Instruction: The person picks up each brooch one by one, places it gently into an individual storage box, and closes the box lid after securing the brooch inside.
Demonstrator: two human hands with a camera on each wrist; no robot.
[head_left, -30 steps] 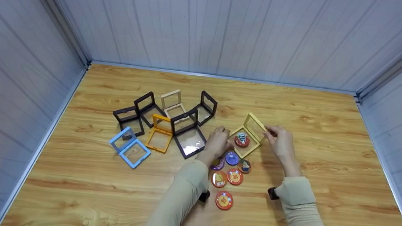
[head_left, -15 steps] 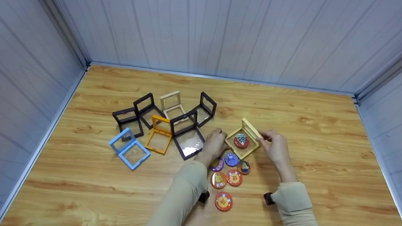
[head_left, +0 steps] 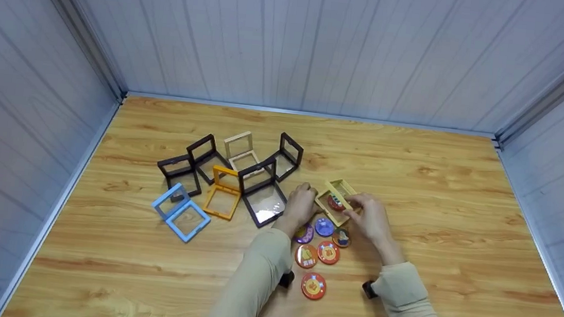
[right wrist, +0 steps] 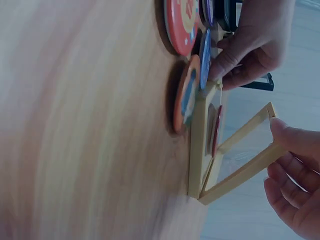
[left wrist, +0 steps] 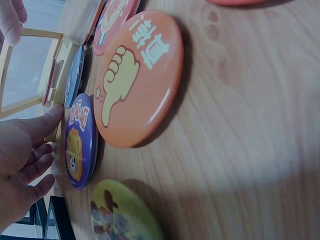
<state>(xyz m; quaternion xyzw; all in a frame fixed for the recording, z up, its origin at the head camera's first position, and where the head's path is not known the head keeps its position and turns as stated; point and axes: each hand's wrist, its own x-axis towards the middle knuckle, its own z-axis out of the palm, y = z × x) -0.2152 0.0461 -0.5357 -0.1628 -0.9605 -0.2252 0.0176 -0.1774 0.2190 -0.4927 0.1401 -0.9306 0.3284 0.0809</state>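
Note:
A pale yellow hinged display frame (head_left: 326, 212) lies on the table, its clear-windowed lid (right wrist: 242, 172) tilted partway down over the base. Inside the base sits a round red badge (head_left: 334, 203) with a green and white picture. My right hand (head_left: 372, 220) pinches the lid's free edge between thumb and fingers. With thumb and curled fingers, my left hand (head_left: 301, 205) grips the base's near left corner. Just in front of the frame lie a blue badge (head_left: 324, 227), a purple badge (left wrist: 82, 142) and a brown-orange badge (head_left: 341, 238).
Nearer me are an orange thumb-picture badge (head_left: 306, 256) and two red badges, one (head_left: 328, 252) beside it and one (head_left: 313, 286) closer. Several opened frames stand to the left, including a large black frame (head_left: 260, 222), an orange frame (head_left: 221, 216) and a blue frame (head_left: 186, 237).
My right hand has moved left and toward me, swinging the lid from upright down over the red badge. My left hand has stayed at the base's corner.

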